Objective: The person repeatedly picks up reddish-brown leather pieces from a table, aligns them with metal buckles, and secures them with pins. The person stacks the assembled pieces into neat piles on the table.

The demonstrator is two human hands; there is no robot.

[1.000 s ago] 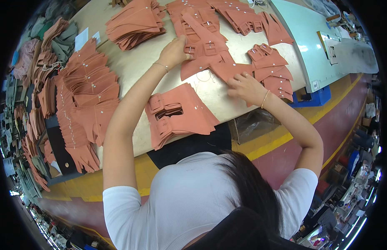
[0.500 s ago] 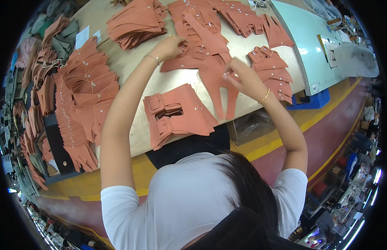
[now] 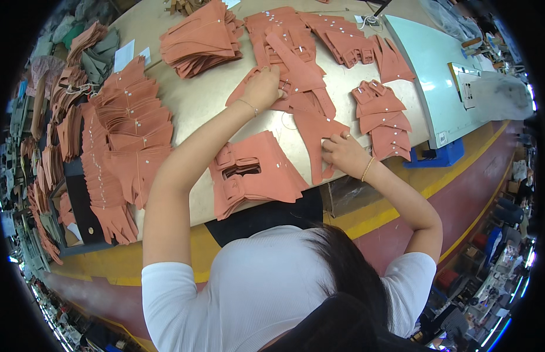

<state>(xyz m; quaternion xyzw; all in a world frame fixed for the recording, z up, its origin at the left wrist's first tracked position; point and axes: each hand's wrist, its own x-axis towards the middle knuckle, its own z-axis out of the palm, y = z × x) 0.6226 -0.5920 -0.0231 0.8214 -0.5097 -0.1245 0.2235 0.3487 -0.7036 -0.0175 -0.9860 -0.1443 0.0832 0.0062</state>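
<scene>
A coral-orange cut material piece (image 3: 309,130) with long strap-like arms lies on the pale table in front of me, overlapping other such pieces. My left hand (image 3: 262,91) is at its far-left part, beside a buckle (image 3: 284,87), its fingers curled in and partly hidden. My right hand (image 3: 346,155) is closed on the near right end of the same piece, close to the table edge. Between my arms sits a neat stack of coral pieces (image 3: 277,179), with two covered buckles at its left side. Another buckled pile (image 3: 287,44) lies beyond my left hand.
Tied bundles of coral pieces (image 3: 128,120) cover the left side of the table. A fanned stack (image 3: 202,38) lies at the back, and smaller groups (image 3: 382,114) are to the right. Past them stands a pale green board (image 3: 428,70) with a blue support (image 3: 439,155) below.
My left hand has moved right and slightly nearer over the piece. My right hand has come down to its near end. The strap-like ends have shifted under it.
</scene>
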